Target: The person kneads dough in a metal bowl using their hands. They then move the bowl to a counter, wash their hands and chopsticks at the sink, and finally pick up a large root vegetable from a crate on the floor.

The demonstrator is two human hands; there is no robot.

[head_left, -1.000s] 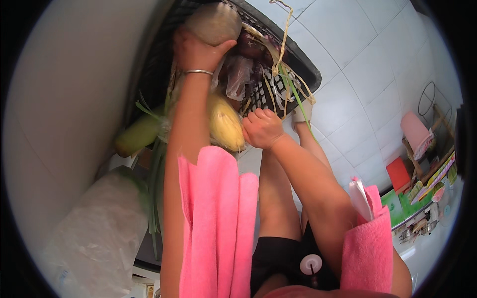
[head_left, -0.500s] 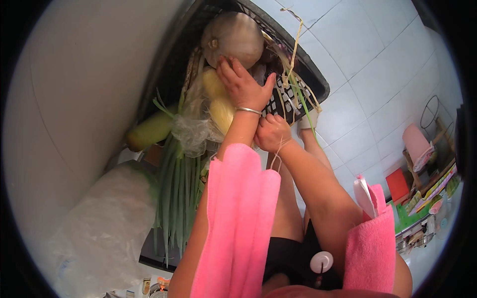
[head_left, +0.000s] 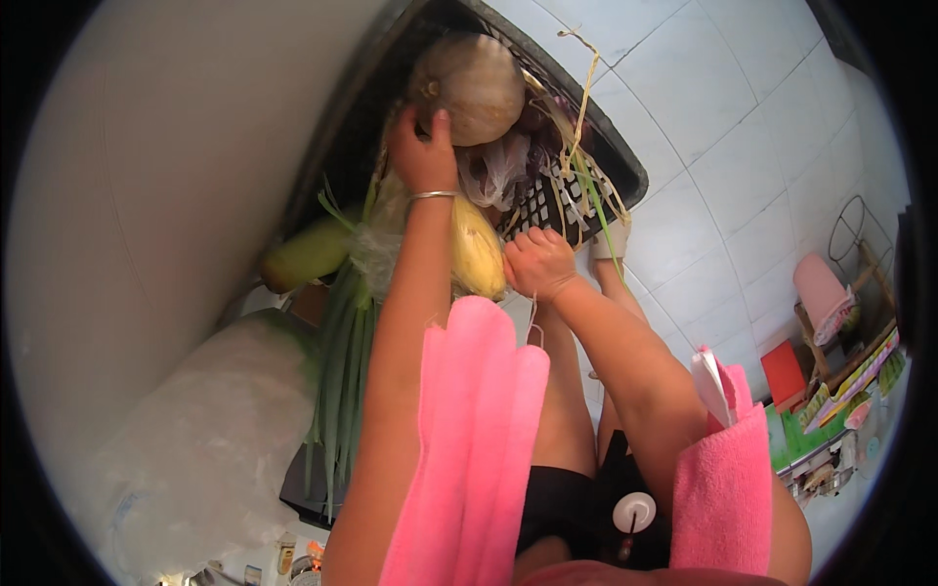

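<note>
My left hand (head_left: 422, 154), with a silver bangle on the wrist, reaches into a black plastic crate (head_left: 625, 171) and grips the lower edge of a large round tan gourd (head_left: 471, 86). Under my left forearm lies a yellow corn cob (head_left: 477, 256). My right hand (head_left: 537, 262) is closed into a fist at the crate's front edge, beside the corn, around thin strings or stalks; what it holds is hard to make out. Crumpled clear plastic bags (head_left: 496, 168) and dry straw strands (head_left: 582, 107) lie in the crate.
Long green onion leaves (head_left: 337, 391) hang from the crate's left side next to a pale green vegetable (head_left: 305, 256). A big translucent plastic bag (head_left: 205, 439) sits at lower left. Pink cloths (head_left: 479, 449) drape over my arms. White floor tiles, a red box (head_left: 785, 374) and a rack stand to the right.
My left hand moved up from the corn to the gourd's lower edge. The view shifted, so the crate and greens sit slightly differently. My right fist stays at the crate's front.
</note>
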